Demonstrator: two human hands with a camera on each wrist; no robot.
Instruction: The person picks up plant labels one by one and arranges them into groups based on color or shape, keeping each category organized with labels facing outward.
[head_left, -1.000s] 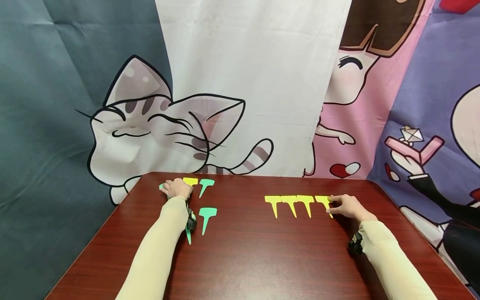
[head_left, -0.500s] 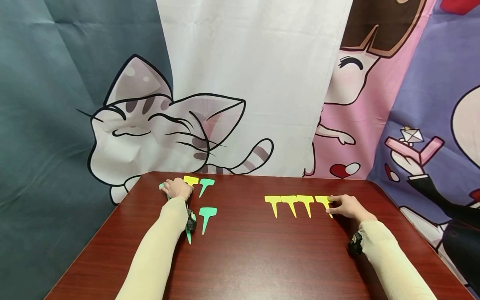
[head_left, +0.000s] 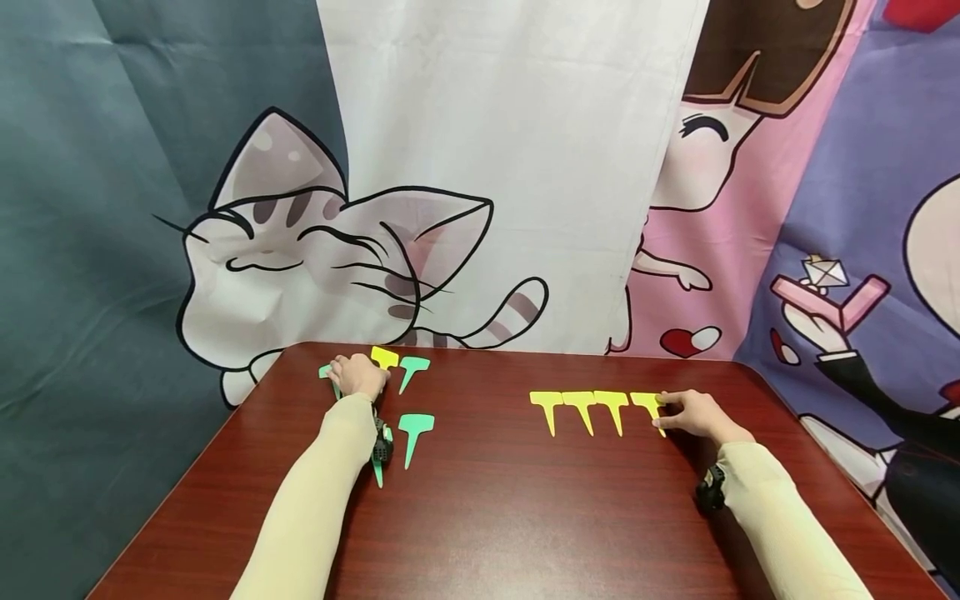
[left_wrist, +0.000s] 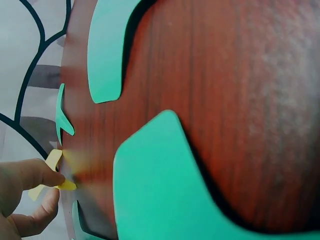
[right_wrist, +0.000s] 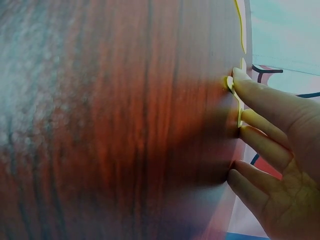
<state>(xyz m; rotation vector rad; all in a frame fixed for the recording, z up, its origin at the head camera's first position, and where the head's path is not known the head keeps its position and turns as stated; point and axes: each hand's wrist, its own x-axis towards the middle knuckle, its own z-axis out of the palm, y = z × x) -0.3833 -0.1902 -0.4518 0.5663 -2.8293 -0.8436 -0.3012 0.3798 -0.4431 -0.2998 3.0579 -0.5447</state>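
At the back left of the table, my left hand (head_left: 358, 377) pinches a yellow T-shaped plant label (head_left: 385, 357) between thumb and finger; the left wrist view shows this yellow label tilted up at the fingertips. Green plant labels lie about that hand: one (head_left: 413, 365) just right, one (head_left: 324, 372) partly behind the fingers, one (head_left: 416, 423) nearer, and one (head_left: 377, 473) mostly hidden by the wrist. My right hand (head_left: 701, 414) pinches the rightmost yellow label (head_left: 645, 400) of a row, thumb at its stem (right_wrist: 231, 84) and fingers at its head.
Left of the right hand, three more yellow labels (head_left: 578, 400) lie side by side, heads away from me. The brown wooden table (head_left: 510, 517) ends at a cartoon-printed cloth (head_left: 480, 108). Each wrist wears a black camera.
My left hand has raised and turned the yellow label slightly, so more of its head shows, moving a little right. The right hand stays in place on its label.
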